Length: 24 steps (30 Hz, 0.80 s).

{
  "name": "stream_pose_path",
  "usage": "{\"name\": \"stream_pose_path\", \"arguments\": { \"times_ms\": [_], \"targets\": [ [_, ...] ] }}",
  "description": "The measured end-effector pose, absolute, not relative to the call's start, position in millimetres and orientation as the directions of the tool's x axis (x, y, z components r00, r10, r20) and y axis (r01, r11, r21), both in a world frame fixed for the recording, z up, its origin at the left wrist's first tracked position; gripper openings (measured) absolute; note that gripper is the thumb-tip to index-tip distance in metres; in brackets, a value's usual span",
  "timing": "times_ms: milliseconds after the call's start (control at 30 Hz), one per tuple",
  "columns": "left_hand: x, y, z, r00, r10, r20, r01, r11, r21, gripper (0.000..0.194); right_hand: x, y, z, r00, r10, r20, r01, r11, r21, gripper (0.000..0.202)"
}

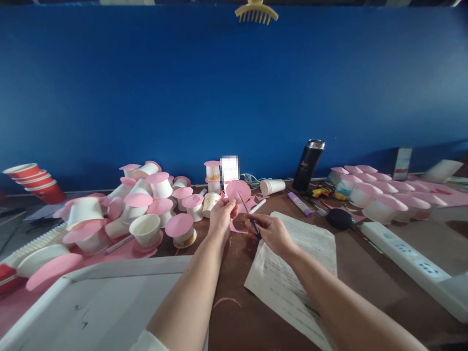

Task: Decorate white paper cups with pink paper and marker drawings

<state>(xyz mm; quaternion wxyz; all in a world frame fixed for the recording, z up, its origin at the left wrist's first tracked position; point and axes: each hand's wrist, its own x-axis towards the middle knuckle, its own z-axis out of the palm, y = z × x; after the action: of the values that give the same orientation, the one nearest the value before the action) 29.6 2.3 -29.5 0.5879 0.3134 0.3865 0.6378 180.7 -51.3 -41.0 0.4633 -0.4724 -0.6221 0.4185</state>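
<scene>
Disc: the pink disc is up in front of you, above the brown table, between your hands and short of the blue wall.
Left hand: your left hand pinches the disc near its lower edge; a loose pinch there could let it swivel.
Right hand: your right hand grips the scissors by the dark handles.
Blades: they lie across the disc; you cannot tell here whether they bite into it. A slip could nick the disc or your left fingertips, since both are close.
Cups: the nearest disc-topped cup stands left of your left forearm; an elbow swing could tip it.
Sheet: the printed sheet lies under your right forearm, which could drag it.
Scraps: pink offcuts beneath your hands could get mixed with good pieces.
</scene>
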Motion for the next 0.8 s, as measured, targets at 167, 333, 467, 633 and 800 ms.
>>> {"name": "stream_pose_path", "arguments": {
  "times_ms": [167,333,467,633,800],
  "targets": [
    [30,0,-28,-0.115,0.992,-0.049,-0.515,-0.017,0.857,0.037,180,-50,-45,-0.108,0.98,0.165,0.154,0.181,-0.971,0.041],
    [30,0,-26,-0.171,0.979,-0.107,-0.517,0.003,0.856,0.04,179,-50,-46,-0.15,0.974,0.167,0.153,0.19,-0.97,0.041],
    [23,6,-25,-0.306,0.946,-0.11,-0.495,-0.059,0.867,0.038,179,-52,-47,-0.146,0.966,0.214,0.324,0.251,-0.912,0.04],
    [11,8,-21,-0.413,0.902,-0.128,-0.575,-0.149,0.805,0.043,183,-56,-41,-0.08,0.969,0.234,0.629,0.231,-0.742,0.028],
    [10,5,-19,-0.398,0.911,-0.106,-0.596,-0.169,0.785,0.044,200,-49,-30,0.148,0.976,0.159,0.872,-0.053,-0.486,0.03]
  ]
}}
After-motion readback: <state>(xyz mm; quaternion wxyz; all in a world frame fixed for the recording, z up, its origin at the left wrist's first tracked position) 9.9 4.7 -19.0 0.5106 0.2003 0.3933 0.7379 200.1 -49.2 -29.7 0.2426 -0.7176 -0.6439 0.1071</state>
